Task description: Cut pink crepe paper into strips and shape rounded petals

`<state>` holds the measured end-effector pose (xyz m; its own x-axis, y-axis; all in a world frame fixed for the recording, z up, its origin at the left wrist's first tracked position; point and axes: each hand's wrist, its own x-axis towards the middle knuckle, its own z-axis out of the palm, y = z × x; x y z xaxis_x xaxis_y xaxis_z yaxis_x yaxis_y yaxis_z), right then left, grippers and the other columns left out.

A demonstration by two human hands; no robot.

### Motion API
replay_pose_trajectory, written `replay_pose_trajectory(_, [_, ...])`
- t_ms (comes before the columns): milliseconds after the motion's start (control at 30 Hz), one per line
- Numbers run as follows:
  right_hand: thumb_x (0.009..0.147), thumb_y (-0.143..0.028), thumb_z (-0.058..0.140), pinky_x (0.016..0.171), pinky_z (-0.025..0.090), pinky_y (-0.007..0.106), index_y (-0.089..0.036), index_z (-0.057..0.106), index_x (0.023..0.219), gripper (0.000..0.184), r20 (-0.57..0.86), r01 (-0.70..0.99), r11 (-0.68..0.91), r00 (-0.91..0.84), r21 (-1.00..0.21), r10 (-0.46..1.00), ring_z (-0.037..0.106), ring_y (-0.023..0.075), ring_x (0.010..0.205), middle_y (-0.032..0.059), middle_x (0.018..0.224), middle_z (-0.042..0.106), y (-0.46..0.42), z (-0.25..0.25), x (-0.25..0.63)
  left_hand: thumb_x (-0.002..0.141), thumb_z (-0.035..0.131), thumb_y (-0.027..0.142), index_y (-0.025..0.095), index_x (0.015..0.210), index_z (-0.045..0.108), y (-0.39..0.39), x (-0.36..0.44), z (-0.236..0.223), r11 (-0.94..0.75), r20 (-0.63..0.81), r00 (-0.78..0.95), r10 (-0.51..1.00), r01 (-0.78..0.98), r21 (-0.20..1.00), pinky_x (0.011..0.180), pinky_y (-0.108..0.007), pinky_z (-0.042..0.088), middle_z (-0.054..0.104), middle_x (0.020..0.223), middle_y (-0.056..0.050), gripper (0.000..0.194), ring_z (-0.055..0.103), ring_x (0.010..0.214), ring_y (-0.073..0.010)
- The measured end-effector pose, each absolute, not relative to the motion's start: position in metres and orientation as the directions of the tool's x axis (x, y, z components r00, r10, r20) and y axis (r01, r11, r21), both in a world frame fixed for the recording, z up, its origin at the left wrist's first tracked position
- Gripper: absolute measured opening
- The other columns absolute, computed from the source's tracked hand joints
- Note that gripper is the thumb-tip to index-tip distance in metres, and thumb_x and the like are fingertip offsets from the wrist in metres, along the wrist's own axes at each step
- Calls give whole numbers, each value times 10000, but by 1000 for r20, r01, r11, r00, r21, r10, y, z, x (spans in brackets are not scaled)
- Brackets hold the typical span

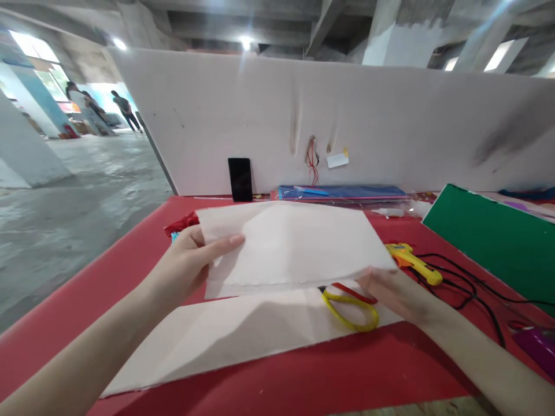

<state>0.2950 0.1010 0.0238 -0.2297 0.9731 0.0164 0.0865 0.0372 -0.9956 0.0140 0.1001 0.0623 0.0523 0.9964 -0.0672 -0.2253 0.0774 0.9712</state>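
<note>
Left hand point(188, 257) pinches the folded white sheet point(286, 245) at nine o'clock, thumb on top; right hand point(390, 289) grips its four-o'clock corner, fingers mostly hidden.

Scissors point(350, 299) pt. hid behind sheet point(286, 248), purple obj. point(537, 346) cut off

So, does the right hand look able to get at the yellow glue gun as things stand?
Probably yes: the yellow glue gun lies just past the right hand, nothing visible between them. That hand holds the white sheet, though, so it must likely let go first.
</note>
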Motion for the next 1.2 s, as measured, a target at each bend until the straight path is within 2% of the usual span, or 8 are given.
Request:
replay_pose_trajectory(67, [674, -538, 616, 737, 526, 373, -214, 703, 733, 340, -19, -76, -32, -166, -997, 986, 652, 250, 845, 59, 853, 714, 101, 25, 289, 610, 772, 254, 140, 790, 709, 103, 12, 54, 129, -117, 88, 989, -143, 981, 549, -201, 534, 726, 667, -23, 223, 657, 570, -147])
replay_pose_trajectory(133, [652, -449, 691, 689, 535, 297, -220, 700, 760, 254, -71, -218, -79, -48, -973, 996, 650, 208, 814, 22, 814, 712, 103, 21, 285, 639, 753, 287, 136, 773, 704, 103, 10, 43, 170, -165, 80, 983, -66, 983, 576, -204, 530, 725, 686, -30, 208, 666, 632, -162])
replay_pose_trajectory(200, [611, -334, 757, 592, 530, 236, -198, 702, 750, 202, -127, -284, -108, 52, -953, 990, 644, 175, 736, 13, 762, 708, 104, 13, 284, 652, 741, 310, 136, 715, 695, 102, 9, 31, 202, -200, 64, 978, -20, 979, 575, -199, 523, 721, 692, -31, 190, 662, 653, -163])
replay_pose_trajectory(433, [584, -289, 789, 478, 503, 180, -156, 708, 738, 220, -208, -245, -171, 136, -954, 969, 607, 129, 597, 20, 729, 702, 100, -8, 296, 643, 733, 312, 158, 534, 633, 99, 11, 3, 253, -253, 70, 965, 4, 967, 460, -141, 468, 633, 502, 40, 213, 566, 463, -79])
replay_pose_trajectory(600, [566, -287, 796, 442, 493, 177, -153, 700, 709, 218, -224, -241, -180, 171, -954, 959, 595, 127, 550, 27, 714, 700, 100, -12, 298, 636, 734, 296, 156, 509, 644, 101, 15, -1, 285, -283, 97, 954, -12, 958, 421, -131, 445, 617, 461, 41, 210, 541, 422, -68])
replay_pose_trajectory(833, [572, -260, 795, 443, 501, 175, -156, 698, 702, 193, -239, -238, -188, 205, -953, 949, 612, 138, 577, 31, 723, 707, 99, -14, 299, 650, 724, 330, 156, 517, 664, 100, 16, -3, 297, -294, 107, 950, -17, 955, 441, -163, 469, 643, 486, 16, 228, 564, 441, -95])
replay_pose_trajectory(1200, [581, -263, 793, 442, 480, 181, -147, 698, 739, 219, -266, -235, -221, 181, -947, 947, 611, 147, 615, 50, 743, 707, 98, -16, 298, 610, 759, 274, 162, 463, 624, 101, 15, -5, 309, -307, 65, 950, -39, 950, 443, -165, 433, 585, 444, 37, 229, 515, 416, -75])
